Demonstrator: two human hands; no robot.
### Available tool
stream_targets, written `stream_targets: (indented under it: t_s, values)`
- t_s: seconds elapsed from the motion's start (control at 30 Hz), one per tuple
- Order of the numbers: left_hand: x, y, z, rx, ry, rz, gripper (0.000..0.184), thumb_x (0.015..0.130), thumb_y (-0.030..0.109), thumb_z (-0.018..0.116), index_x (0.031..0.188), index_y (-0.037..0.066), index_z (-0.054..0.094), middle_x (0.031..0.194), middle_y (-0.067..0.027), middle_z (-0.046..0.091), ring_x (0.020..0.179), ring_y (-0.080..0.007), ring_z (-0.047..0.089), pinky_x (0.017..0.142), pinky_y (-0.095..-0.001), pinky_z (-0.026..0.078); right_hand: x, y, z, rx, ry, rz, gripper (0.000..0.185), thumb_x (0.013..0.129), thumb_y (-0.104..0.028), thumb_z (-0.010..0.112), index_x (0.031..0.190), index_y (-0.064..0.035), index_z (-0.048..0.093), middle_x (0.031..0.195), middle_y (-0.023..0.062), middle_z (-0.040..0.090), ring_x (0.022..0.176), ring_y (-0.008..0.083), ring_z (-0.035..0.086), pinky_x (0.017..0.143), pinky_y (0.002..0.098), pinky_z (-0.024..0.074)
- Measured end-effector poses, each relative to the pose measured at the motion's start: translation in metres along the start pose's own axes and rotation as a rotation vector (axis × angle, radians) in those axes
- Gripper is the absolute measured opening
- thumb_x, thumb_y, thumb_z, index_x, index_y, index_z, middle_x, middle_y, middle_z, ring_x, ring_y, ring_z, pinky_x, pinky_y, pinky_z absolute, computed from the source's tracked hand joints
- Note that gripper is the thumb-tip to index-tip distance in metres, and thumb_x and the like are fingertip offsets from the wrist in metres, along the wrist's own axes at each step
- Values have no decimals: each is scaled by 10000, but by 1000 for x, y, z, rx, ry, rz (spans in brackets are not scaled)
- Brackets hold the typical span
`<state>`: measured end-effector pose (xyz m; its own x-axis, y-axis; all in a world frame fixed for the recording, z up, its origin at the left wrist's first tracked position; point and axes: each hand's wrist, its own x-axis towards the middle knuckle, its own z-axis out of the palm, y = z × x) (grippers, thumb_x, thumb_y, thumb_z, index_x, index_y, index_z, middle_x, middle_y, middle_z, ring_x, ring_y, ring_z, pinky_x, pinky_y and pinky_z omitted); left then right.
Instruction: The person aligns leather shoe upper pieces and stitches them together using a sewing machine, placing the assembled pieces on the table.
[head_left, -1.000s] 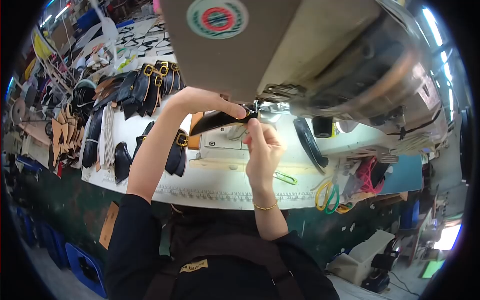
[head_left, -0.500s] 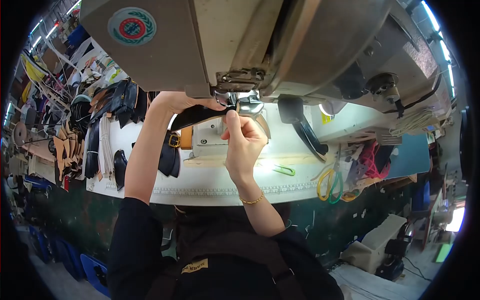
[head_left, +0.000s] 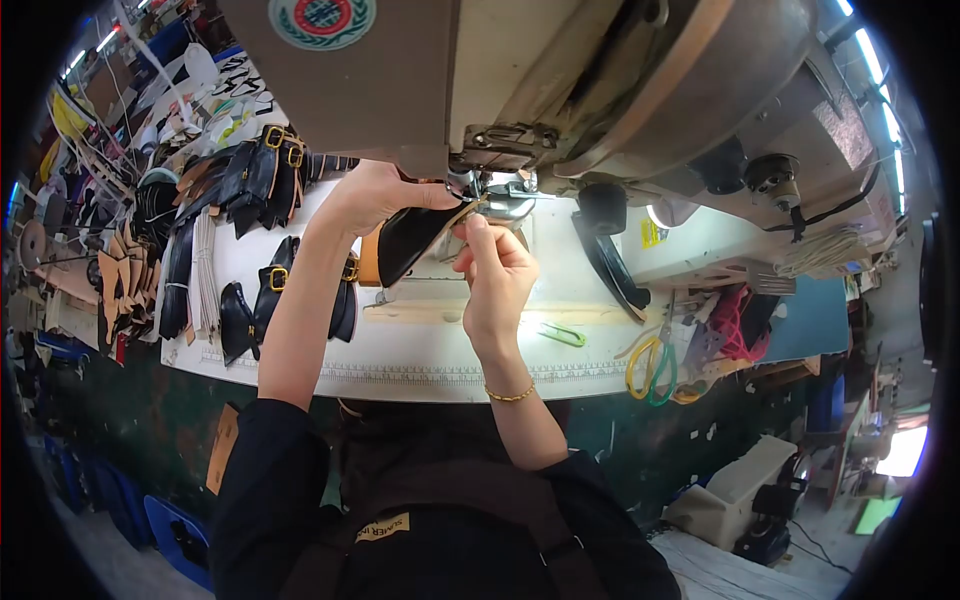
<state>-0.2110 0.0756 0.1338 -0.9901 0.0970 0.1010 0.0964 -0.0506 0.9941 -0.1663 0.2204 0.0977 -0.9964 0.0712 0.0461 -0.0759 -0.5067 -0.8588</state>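
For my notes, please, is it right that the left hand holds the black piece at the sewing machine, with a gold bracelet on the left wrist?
Not quite: the head view shows the gold bracelet on the right wrist. The left hand does hold the black piece.

Light's decent around the left hand (head_left: 375, 205) and right hand (head_left: 498, 285); both fairly sharp. Hot glare patch on the white tabletop (head_left: 600, 348) just right of the right wrist. Tube lights (head_left: 870, 62) far off right, beyond the hands, clip white; bright panel (head_left: 903, 452) far right, nearer the wearer, blown out. Black piece (head_left: 420, 240) between hands runs dark. Floor (head_left: 440, 440) below hands dim. Heavy fisheye: table edge bows, corners black, outer clutter soft.
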Motion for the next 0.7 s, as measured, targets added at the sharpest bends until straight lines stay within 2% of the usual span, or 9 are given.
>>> stream_targets:
  t_s: [0.2, 0.23, 0.3, 0.37, 0.4, 0.43, 0.5, 0.6, 0.7]
  values:
    - [-3, 5, 0, 93, 6, -67, 154, 639, 62, 736, 750, 30, 635, 677, 10, 580, 609, -72, 479, 568, -171, 383, -4, -2, -2, -320, -27, -122, 207, 826, -144, 603, 680, 3, 610, 565, -1, 547, 484, 59, 409, 445, 181, 305]
    - [-11, 18, 11, 151, 63, -84, 136, 641, 86, 744, 699, 48, 627, 635, 33, 538, 576, -59, 434, 529, -177, 347, -6, -3, -1, -502, -32, -240, 194, 820, -131, 606, 684, 8, 610, 562, -5, 538, 488, 64, 397, 447, 190, 310]
    - [-11, 21, 10, 251, -41, -60, 192, 661, 127, 741, 601, 63, 570, 597, 49, 468, 539, -56, 383, 497, -191, 317, -11, -12, 5, -729, -83, -464, 162, 808, -108, 615, 713, 22, 610, 556, -19, 510, 504, 75, 374, 462, 207, 321]
    - [-13, 7, -1, 302, -75, -63, 306, 687, 216, 733, 535, 76, 507, 573, 51, 420, 525, -54, 364, 486, -196, 306, -17, -8, 3, -679, -88, -425, 180, 815, -113, 614, 729, 45, 605, 561, -9, 508, 514, 78, 369, 479, 207, 327]
    - [-18, 10, 2, 200, -92, 112, 315, 696, 269, 727, 548, 96, 509, 548, 51, 416, 506, -57, 353, 485, -195, 301, -20, -11, 3, -627, -64, -340, 192, 821, -117, 611, 729, 51, 602, 568, -6, 510, 521, 75, 366, 488, 206, 329]
    - [-22, 8, 1, 279, -41, -13, 297, 697, 281, 726, 578, 95, 527, 529, 41, 424, 490, -65, 377, 475, -198, 311, -23, -14, 0, -594, -32, -244, 203, 826, -122, 608, 730, 57, 600, 576, -2, 513, 529, 72, 363, 497, 204, 331]
    - [-25, 4, 3, 100, -42, -127, 302, 698, 165, 723, 544, 74, 479, 542, 23, 449, 505, -73, 419, 489, -186, 357, -25, -15, -5, -532, -54, -209, 241, 858, -150, 577, 749, 62, 613, 623, 8, 539, 567, 60, 398, 525, 188, 349]
    - [-24, -12, 9, -130, 16, -110, 330, 667, 167, 745, 537, 98, 450, 527, 19, 430, 479, -76, 404, 464, -190, 351, -29, -8, -10, -451, -75, -167, 256, 871, -167, 562, 763, 60, 615, 642, 11, 550, 594, 56, 433, 555, 173, 372]
    - [-23, -20, 20, -5, 133, -15, 268, 664, 167, 712, 555, 80, 482, 532, 16, 444, 489, -81, 397, 472, -199, 352, -26, -6, -10, -374, -42, -124, 269, 875, -176, 561, 745, 55, 605, 647, 17, 557, 598, 58, 443, 565, 171, 381]
